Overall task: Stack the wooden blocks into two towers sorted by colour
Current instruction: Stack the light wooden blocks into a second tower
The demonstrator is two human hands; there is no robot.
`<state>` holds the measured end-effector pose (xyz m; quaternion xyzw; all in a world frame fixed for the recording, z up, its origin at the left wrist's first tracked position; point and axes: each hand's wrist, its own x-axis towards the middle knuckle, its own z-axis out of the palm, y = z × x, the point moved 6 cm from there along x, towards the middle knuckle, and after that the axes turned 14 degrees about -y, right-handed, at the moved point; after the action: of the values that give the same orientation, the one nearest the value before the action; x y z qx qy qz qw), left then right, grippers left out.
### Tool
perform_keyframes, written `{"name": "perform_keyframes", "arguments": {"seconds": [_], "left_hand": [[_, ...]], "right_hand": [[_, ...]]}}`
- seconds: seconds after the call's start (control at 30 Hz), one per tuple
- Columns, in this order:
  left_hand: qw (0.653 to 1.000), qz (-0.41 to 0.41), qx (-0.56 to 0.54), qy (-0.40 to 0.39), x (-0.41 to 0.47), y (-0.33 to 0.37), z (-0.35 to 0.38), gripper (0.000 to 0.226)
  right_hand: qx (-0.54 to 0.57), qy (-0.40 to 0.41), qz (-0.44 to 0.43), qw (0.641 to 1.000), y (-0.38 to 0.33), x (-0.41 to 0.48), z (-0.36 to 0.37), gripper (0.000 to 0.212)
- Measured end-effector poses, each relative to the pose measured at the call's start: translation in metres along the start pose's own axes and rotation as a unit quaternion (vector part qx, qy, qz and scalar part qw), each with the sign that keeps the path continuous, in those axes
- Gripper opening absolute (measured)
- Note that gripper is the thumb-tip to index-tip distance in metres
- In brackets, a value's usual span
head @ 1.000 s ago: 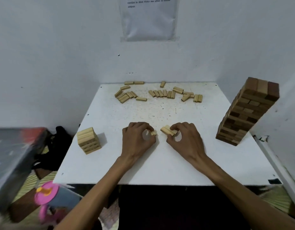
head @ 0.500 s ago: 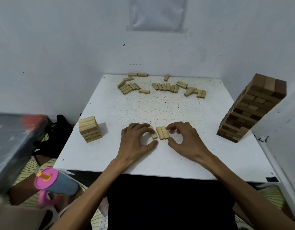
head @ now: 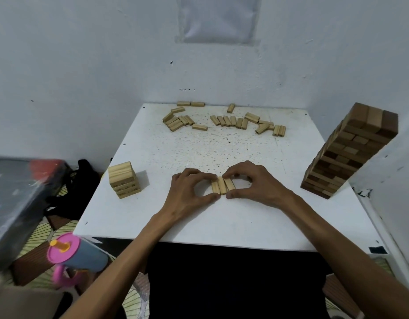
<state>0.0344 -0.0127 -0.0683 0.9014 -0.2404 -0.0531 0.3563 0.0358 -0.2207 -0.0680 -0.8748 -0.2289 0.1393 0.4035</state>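
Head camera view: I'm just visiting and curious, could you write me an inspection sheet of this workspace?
Surface: white table, speckled with dark marks.
Job's things: three light blocks in a row between the hands; short light tower at left; tall brown tower at right; loose light blocks near the far edge.
Clutter: pink-lidded cup, black bag and dark box left of the table.
Grippers: left hand and right hand both pinch the row.
Cables: nothing seen.
Surroundings: white walls; paper sheet on the wall.
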Motion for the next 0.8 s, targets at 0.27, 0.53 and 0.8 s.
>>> {"name": "perform_keyframes", "arguments": {"seconds": [0.27, 0.53, 0.8], "left_hand": [[1.0, 0.015, 0.023, -0.012, 0.011, -0.011, 0.004, 0.051], [1.0, 0.022, 0.006, 0.005, 0.013, -0.005, 0.005, 0.039], [1.0, 0.024, 0.003, 0.0, 0.015, -0.001, 0.008, 0.031]], "right_hand": [[-0.019, -0.033, 0.017, 0.999, 0.007, -0.003, -0.006, 0.053], [0.026, 0.008, -0.018, 0.999, 0.007, -0.002, -0.002, 0.049], [0.035, 0.027, -0.047, 0.998, 0.006, -0.002, -0.001, 0.039]]}}
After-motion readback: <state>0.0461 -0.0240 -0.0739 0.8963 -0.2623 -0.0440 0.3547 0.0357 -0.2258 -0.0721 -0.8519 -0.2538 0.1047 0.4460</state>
